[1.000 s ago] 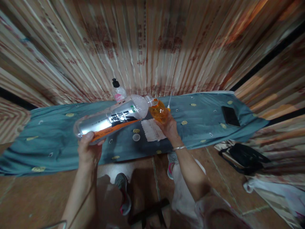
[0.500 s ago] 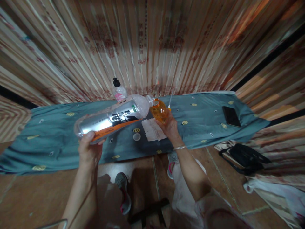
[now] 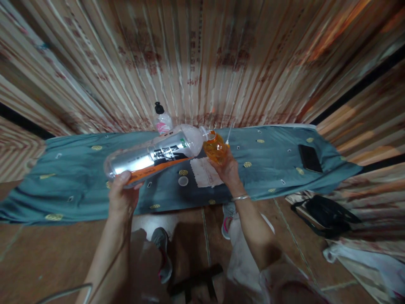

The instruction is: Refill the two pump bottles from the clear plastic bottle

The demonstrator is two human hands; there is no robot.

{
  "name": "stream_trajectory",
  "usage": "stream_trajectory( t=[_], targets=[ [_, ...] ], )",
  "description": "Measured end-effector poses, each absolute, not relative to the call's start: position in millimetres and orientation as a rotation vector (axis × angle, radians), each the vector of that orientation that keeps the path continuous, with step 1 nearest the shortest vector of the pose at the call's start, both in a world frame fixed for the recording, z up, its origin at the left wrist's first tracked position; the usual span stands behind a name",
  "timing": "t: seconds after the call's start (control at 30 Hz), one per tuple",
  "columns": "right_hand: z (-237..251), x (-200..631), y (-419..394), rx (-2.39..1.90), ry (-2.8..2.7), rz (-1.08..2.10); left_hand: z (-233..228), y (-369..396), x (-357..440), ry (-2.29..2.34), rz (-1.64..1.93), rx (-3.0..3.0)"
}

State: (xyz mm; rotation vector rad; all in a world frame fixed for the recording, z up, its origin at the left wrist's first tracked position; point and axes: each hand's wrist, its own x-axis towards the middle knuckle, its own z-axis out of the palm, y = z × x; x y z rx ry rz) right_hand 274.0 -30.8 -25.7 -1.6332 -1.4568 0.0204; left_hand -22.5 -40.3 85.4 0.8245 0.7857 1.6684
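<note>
My left hand (image 3: pixel 122 192) is closed round the base of a large clear plastic bottle (image 3: pixel 167 153) with a silver and orange label. The bottle lies tilted in the air, its open neck pointing right. My right hand (image 3: pixel 228 169) grips a small orange see-through bottle (image 3: pixel 215 147), whose mouth meets the large bottle's neck. Whether liquid is flowing between them I cannot tell. Below them on the cloth lie a white paper towel (image 3: pixel 204 173) and a small round white cap (image 3: pixel 183 181).
A pump bottle (image 3: pixel 163 122) with a black top stands behind the large bottle. A thin white tube (image 3: pixel 230 131) rises behind my right hand. At the right of the cloth-covered table (image 3: pixel 72 169) lies a black phone (image 3: pixel 310 158). A black bag (image 3: pixel 329 213) sits lower right.
Both bottles stay mouth to mouth in my hands. The view has shifted slightly, so the hands and bottles appear a little further right.
</note>
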Motion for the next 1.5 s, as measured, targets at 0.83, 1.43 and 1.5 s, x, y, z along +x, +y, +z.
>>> stream_trajectory(
  t=[0.83, 1.43, 1.5],
  targets=[
    [-17.6, 271.6, -32.0, -1.596, -1.412, 0.075, 76.9, -40.3, -24.0, 0.805, 1.683, 0.776],
    [-29.4, 272.0, -27.7, -1.533, -1.462, 0.036, 82.6, -46.3, -22.1, 0.955, 1.671, 0.747],
    [-31.7, 271.2, -27.0, -1.51, -1.464, 0.002, 84.0, -46.6, -21.6, 0.969, 1.673, 0.737]
  ],
)
